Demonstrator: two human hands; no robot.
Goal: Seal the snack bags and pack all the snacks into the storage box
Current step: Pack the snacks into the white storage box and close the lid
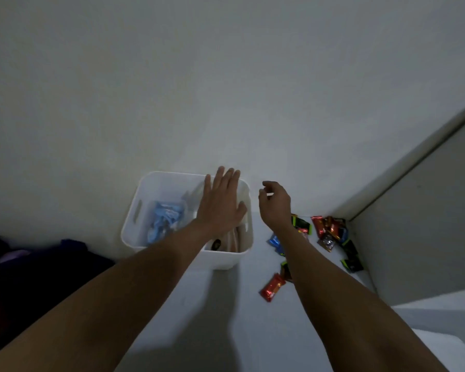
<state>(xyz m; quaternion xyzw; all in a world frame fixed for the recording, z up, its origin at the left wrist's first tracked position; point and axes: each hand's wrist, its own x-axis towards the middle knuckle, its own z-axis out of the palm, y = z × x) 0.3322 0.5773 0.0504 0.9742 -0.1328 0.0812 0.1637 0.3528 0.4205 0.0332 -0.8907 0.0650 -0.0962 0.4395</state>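
A white plastic storage box (140, 210) stands on the white surface against the wall. Inside it lie blue snack packets (165, 220) and a pale bag (234, 241) at its right side. My left hand (220, 202) is spread flat, palm down, over the box's right half and holds nothing. To the right of the box my right hand (274, 204) hovers with its fingers loosely curled and empty. Small wrapped snacks lie on the surface: a red one (272, 287), a blue one (275, 241), and a mixed red, black and green heap (333, 233).
A pale wall rises right behind the box. A white panel (427, 210) closes off the right side and forms a corner behind the snack heap. Dark clothing (38, 267) lies at the left edge.
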